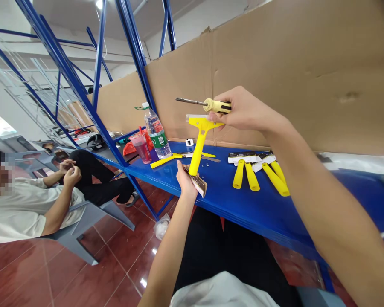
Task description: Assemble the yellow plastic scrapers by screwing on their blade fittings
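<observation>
My right hand (245, 107) is closed round a screwdriver (216, 105) with a pale yellow handle, its shaft pointing left. The same hand's fingers pinch the head of a yellow scraper (199, 147), whose handle hangs down above the table. My left hand (187, 184) is closed on a folded cardboard sleeve (201, 186), dark outside and white at the edge, just below the end of the scraper's handle. Whether the handle touches the sleeve I cannot tell. Behind lie another yellow scraper (163, 162), a thin metal strip (211, 159) and several small screws (207, 165).
Several yellow scrapers (252, 177) with card sleeves (243, 158) lie right on the blue table (230, 204). A water bottle (160, 135) and red drink cup (142, 149) stand left, by a blue rack post (110, 145). Cardboard (291, 76) walls the back. A person (60, 196) sits left.
</observation>
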`<state>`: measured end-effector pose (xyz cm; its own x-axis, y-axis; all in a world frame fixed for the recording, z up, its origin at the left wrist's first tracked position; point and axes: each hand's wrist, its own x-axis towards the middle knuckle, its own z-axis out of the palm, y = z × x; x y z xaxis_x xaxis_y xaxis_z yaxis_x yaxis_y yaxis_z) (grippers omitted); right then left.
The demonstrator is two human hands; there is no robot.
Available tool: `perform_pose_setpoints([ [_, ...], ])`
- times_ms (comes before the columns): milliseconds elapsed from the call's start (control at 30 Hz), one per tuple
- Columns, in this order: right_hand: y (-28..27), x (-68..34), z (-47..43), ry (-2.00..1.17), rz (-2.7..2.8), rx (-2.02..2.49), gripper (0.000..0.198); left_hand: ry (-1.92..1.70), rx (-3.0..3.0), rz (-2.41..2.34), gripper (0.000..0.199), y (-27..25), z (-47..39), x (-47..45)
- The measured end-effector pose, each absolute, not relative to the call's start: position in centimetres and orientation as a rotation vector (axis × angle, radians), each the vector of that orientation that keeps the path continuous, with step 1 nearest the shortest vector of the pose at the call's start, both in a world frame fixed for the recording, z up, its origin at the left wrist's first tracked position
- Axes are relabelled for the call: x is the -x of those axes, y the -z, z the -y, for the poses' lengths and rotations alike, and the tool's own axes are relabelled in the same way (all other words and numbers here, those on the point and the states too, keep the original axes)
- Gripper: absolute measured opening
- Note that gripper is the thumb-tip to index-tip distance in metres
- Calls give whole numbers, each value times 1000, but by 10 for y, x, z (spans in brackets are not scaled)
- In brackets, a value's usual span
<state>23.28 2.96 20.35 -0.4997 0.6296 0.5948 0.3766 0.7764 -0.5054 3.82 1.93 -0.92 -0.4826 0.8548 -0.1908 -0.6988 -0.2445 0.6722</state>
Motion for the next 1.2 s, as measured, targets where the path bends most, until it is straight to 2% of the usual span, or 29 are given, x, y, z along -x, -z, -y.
perform_pose_setpoints([
  [167,-201,-238,-37,-400,2147,756,36,-1910,-236,-772,55,13,-19,-35],
  [333,-200,-238,-39,-378,2194,753,33,-1840,-262,-895,53,12,-17,-35],
  [533,-198,-227,-40,-124,2259,783,33,-1847,-362,-853,54,10,-12,-40],
  [633,-194,-224,-46,-102,2240,792,36,-1876,-470,-713,47,11,-8,-41],
  [767,-187,-227,-57,-235,2171,819,36,-1873,-632,-538,33,10,-1,-41],
  [967,-183,-239,-69,-379,2128,830,36,-1727,-823,-402,50,11,11,-37],
  [1200,-195,-250,-58,-276,2184,833,42,-1736,-891,-478,76,18,1,-39],
])
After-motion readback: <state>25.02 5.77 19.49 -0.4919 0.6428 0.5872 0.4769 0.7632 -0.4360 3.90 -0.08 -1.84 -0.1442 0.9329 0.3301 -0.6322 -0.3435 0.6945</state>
